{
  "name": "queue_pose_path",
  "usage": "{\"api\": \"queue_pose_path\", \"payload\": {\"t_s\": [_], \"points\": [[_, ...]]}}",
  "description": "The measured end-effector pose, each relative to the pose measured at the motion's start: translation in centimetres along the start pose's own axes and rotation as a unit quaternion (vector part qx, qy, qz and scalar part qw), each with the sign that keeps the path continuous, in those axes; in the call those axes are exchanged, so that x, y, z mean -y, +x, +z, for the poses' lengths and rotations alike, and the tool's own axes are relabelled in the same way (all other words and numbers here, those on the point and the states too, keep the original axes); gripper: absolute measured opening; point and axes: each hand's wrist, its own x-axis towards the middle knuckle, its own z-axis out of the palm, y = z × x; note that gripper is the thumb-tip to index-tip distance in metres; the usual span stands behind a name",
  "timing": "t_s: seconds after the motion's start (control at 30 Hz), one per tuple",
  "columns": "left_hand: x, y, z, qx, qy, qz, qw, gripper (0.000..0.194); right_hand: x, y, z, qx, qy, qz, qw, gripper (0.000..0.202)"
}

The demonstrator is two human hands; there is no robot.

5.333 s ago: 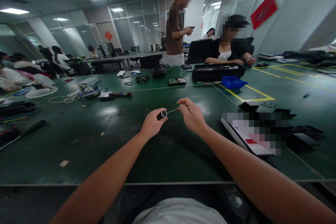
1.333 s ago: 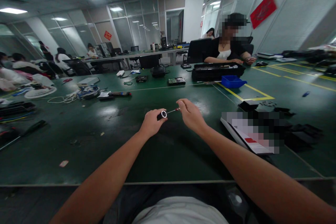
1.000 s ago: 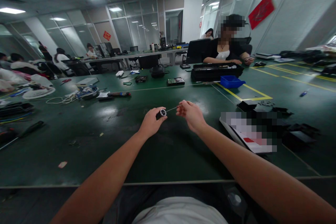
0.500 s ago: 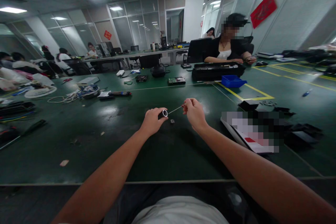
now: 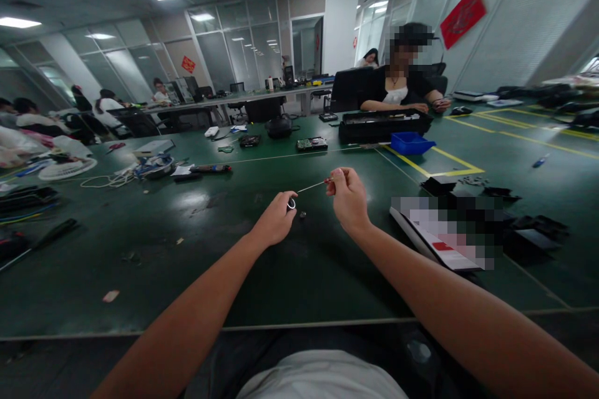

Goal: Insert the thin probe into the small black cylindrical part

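My left hand (image 5: 277,218) is closed around a small black cylinder with a white ring on its end (image 5: 291,203); the fingers cover most of it. In my right hand (image 5: 347,196) a thin screwdriver (image 5: 311,186) is pinched, a bit of red showing at the fingertips. Its slender metal shaft points left, and its tip ends at the fingers of my left hand, near the cylinder's upper side. Whether the tip touches the cylinder I cannot tell. Just right of my left hand, a tiny metallic piece (image 5: 302,215) lies on the green table (image 5: 299,287).
A white booklet-like item (image 5: 433,240) and black plastic parts (image 5: 538,237) lie to the right. Farther back are a blue tray (image 5: 412,143), a long black housing (image 5: 384,129), a circuit board (image 5: 311,144) and a dark tool (image 5: 210,169). A person (image 5: 397,84) sits opposite.
My left hand has turned, so the cylinder's ringed end shows less. The screwdriver's tip has shifted from the front of the ring to its upper side. My right hand has risen slightly.
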Motion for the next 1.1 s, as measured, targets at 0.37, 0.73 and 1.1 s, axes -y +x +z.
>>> {"api": "queue_pose_path", "payload": {"t_s": [0.37,0.73,1.1], "points": [[-0.6,0.7,1.4,0.071,0.204,0.047,0.975,0.030,0.1,-0.2,0.1,0.015,0.008,0.001,1.000,0.020],[0.7,0.9,-1.2,0.003,-0.010,-0.022,1.000,0.026,-0.2,0.0,0.1,0.026,-0.001,0.006,1.000,0.021],[4.0,0.9,-7.9,-0.162,-0.458,-0.248,0.838,0.020,0.1,-0.1,-0.1,0.043,0.006,0.023,0.999,0.020]]}}
